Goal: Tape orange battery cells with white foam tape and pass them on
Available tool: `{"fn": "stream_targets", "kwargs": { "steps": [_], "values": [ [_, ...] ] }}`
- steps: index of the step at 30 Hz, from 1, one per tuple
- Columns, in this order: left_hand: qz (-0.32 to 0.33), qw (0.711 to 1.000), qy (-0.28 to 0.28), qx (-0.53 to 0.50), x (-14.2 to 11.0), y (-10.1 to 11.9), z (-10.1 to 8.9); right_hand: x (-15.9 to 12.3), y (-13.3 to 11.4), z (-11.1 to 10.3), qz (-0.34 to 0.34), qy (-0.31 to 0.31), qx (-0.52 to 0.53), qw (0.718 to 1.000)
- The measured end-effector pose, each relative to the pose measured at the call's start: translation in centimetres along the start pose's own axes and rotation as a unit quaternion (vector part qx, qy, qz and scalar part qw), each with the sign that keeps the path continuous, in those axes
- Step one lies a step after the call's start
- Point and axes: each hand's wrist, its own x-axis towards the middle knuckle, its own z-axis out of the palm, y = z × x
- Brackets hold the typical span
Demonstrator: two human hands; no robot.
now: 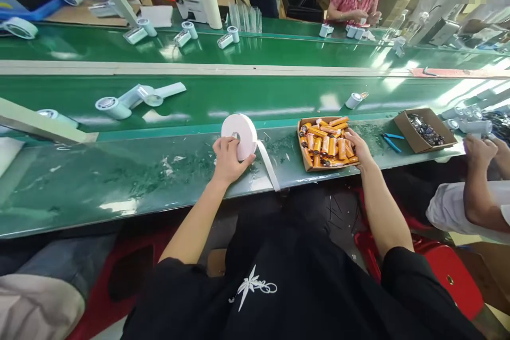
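My left hand grips a roll of white tape standing on edge on the green bench, fingers near its core and thumb at its lower rim. A loose strip of tape runs from the roll to the bench's front edge. My right hand is closed around the right side of a shallow cardboard box, its fingertips reaching over the rim beside the contents. Inside lie several orange-wrapped cylinders that look like battery cells. The right fingertips are partly hidden among them.
Blue-handled pliers lie right of the cells, before a box of small dark parts. White cylindrical units and a single one rest on the green belt. A co-worker's hands are at far right; other people sit opposite.
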Motion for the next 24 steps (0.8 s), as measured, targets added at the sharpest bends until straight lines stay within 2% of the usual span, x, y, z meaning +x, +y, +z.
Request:
{"fn": "stream_targets", "kwargs": {
  "steps": [2,4,5,6,7,9,11,12,14,15,16,17,19,20,21,22,24],
  "values": [
    [0.003,0.999,0.034,0.004,-0.1,0.6,-0.5,-0.5,-1.7,2.7,-0.006,0.068,-0.009,0.998],
    [0.026,0.997,0.066,0.01,-0.5,1.9,-1.4,-2.3,-4.2,4.8,-0.053,0.14,-0.023,0.988],
    [0.04,0.996,0.079,0.014,-0.9,2.7,-2.0,-3.7,-5.7,5.8,-0.086,0.154,-0.026,0.984],
    [0.056,0.995,0.087,0.017,-1.4,3.5,-2.6,-5.5,-7.3,6.7,-0.119,0.141,-0.027,0.983],
    [0.069,0.993,0.093,0.016,-2.1,4.2,-3.1,-7.5,-8.8,7.8,-0.141,0.082,-0.017,0.986],
    [0.079,0.992,0.099,0.012,-3.3,5.2,-4.0,-11.5,-11.5,10.2,-0.124,-0.133,0.014,0.983],
    [0.066,0.993,0.098,0.011,-4.3,5.4,-4.5,-14.8,-12.9,12.2,-0.089,-0.33,0.037,0.939],
    [0.055,0.994,0.097,0.013,-4.6,5.2,-4.6,-16.0,-13.0,12.7,-0.09,-0.401,0.037,0.911],
    [0.032,0.994,0.101,0.019,-5.0,4.3,-4.7,-16.8,-12.3,12.6,-0.135,-0.479,0.002,0.867],
    [0.021,0.994,0.105,0.022,-5.1,3.6,-4.7,-16.4,-11.8,11.8,-0.164,-0.482,-0.031,0.86],
    [0.011,0.994,0.107,0.025,-5.2,2.9,-4.5,-15.5,-11.3,10.9,-0.188,-0.457,-0.071,0.866],
    [0.002,0.994,0.107,0.028,-5.3,2.2,-4.4,-14.2,-10.9,9.7,-0.203,-0.399,-0.117,0.887],
    [-0.005,0.995,0.099,0.031,-5.3,1.1,-3.8,-10.8,-10.6,7.4,-0.194,-0.218,-0.217,0.932],
    [-0.004,0.995,0.093,0.032,-5.2,0.7,-3.4,-9.0,-10.8,6.5,-0.175,-0.133,-0.27,0.937],
    [-0.003,0.996,0.085,0.034,-5.1,0.4,-3.0,-7.3,-11.0,5.8,-0.15,-0.075,-0.322,0.932],
    [-0.006,0.996,0.078,0.038,-4.9,0.3,-2.6,-5.9,-11.3,5.4,-0.123,-0.048,-0.364,0.922],
    [-0.013,0.996,0.073,0.049,-4.6,0.1,-2.0,-4.0,-11.6,5.0,-0.069,-0.064,-0.375,0.922]
  ]
}}
